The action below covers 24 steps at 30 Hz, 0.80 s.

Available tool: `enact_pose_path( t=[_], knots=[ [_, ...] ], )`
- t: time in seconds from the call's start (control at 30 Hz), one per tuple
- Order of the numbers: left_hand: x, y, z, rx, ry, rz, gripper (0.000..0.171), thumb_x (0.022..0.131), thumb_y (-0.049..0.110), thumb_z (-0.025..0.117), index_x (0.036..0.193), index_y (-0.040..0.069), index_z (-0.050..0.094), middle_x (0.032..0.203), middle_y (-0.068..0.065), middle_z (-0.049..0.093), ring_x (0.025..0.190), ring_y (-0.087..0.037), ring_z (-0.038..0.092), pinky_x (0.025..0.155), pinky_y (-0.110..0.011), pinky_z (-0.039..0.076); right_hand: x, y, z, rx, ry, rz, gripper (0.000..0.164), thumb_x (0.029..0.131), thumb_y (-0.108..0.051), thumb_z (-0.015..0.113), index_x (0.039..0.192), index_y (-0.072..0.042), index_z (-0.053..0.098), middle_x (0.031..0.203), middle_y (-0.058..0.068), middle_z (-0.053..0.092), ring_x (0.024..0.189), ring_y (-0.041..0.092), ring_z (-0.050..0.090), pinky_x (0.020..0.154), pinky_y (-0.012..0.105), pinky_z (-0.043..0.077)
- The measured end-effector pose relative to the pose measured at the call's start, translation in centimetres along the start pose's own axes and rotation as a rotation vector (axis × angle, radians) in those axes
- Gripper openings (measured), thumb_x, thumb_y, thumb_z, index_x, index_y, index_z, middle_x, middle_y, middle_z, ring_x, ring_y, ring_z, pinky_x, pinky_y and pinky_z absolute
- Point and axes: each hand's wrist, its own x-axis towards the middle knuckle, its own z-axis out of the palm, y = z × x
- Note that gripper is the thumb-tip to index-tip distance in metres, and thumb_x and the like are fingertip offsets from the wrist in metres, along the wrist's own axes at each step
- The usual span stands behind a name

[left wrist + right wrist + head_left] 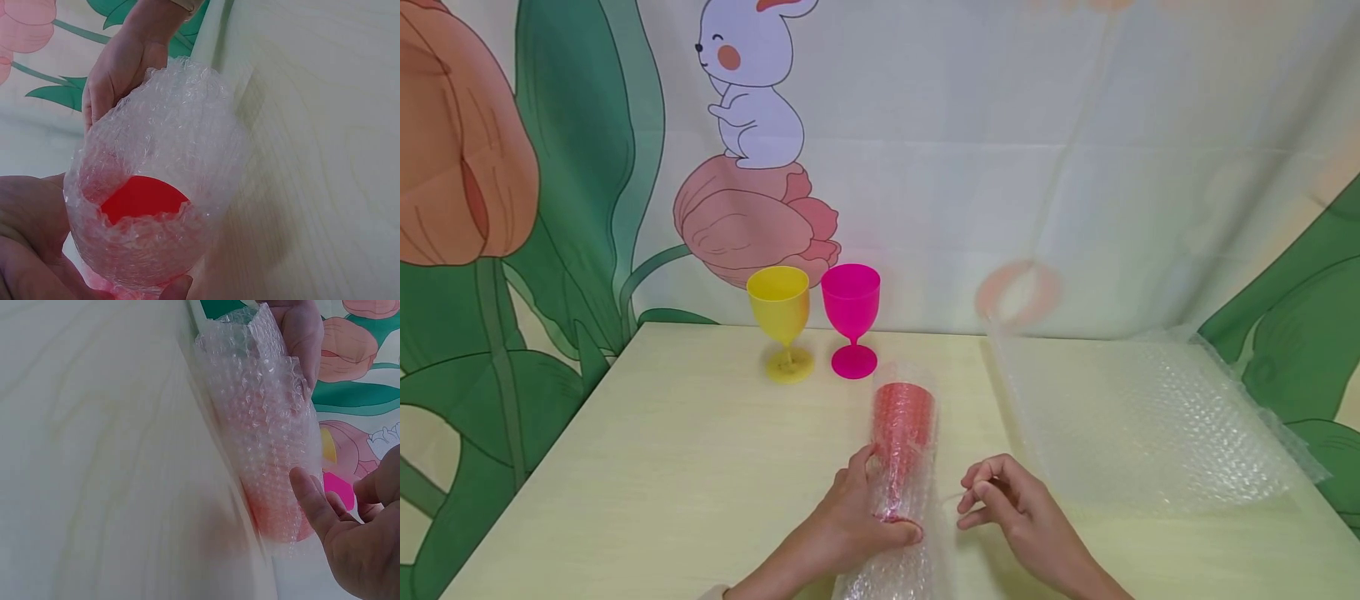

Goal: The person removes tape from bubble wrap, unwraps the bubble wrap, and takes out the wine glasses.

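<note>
A red goblet [904, 408] lies on the table, rolled in clear bubble wrap [887, 575]. My left hand [857, 517] grips the roll around its lower part, thumb across the top. In the left wrist view the wrap's end is bunched and gapes around the red goblet base [147, 199]. Just to the right of the roll is my right hand [1018, 517], its fingers loosely bent and nothing visible in its grasp. In the right wrist view, its fingertips [302, 481] overlap the wrapped goblet.
A yellow goblet [778, 304] and a magenta goblet [852, 300] stand upright side by side near the table's back edge. Another sheet of bubble wrap [1150, 425] lies flat on the right side. Behind the table [662, 467] hangs a printed cloth [925, 167].
</note>
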Motion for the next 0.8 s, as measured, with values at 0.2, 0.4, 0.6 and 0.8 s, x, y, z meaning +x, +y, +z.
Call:
enact_pose_path(
  t=[0.2,0.4,0.6,0.8],
  knots=[
    [0.0,0.0,0.0,-0.001,-0.012,-0.027,0.116,0.073,0.037,0.094,0.160,0.009,0.023,0.144,-0.022,0.045,0.125,-0.039,0.054,0.099,-0.064,0.048,-0.5,-0.1,-0.4,-0.001,0.038,0.054,0.020,0.110,-0.013,0.050,0.105,0.006,0.051,0.117,0.034,0.049,0.090,0.030,0.068,0.081,0.045,0.060],
    [0.0,0.0,-0.1,-0.001,-0.022,-0.038,0.116,0.073,0.037,0.093,0.161,0.010,0.022,0.145,-0.021,0.044,0.125,-0.039,0.053,0.098,-0.065,0.048,-1.1,-0.3,-1.0,0.002,0.064,0.085,0.018,0.109,-0.010,0.052,0.103,0.006,0.051,0.118,0.032,0.049,0.088,0.030,0.069,0.080,0.046,0.060],
    [-0.1,-0.1,-0.2,-0.018,-0.026,-0.022,0.115,0.074,0.035,0.093,0.161,0.009,0.022,0.143,-0.022,0.044,0.124,-0.039,0.053,0.098,-0.064,0.048,-1.6,-0.2,-1.5,-0.030,0.064,0.083,0.022,0.107,-0.010,0.056,0.106,0.012,0.054,0.107,0.032,0.057,0.081,0.030,0.072,0.077,0.045,0.061],
    [-0.1,-0.2,-0.1,-0.014,-0.026,-0.012,0.115,0.074,0.037,0.092,0.161,0.010,0.021,0.141,-0.020,0.045,0.124,-0.038,0.054,0.096,-0.064,0.049,-1.8,-0.5,-1.7,-0.042,0.118,0.118,0.026,0.105,-0.012,0.061,0.110,0.013,0.057,0.086,0.022,0.067,0.073,0.027,0.073,0.075,0.043,0.061]
  ],
)
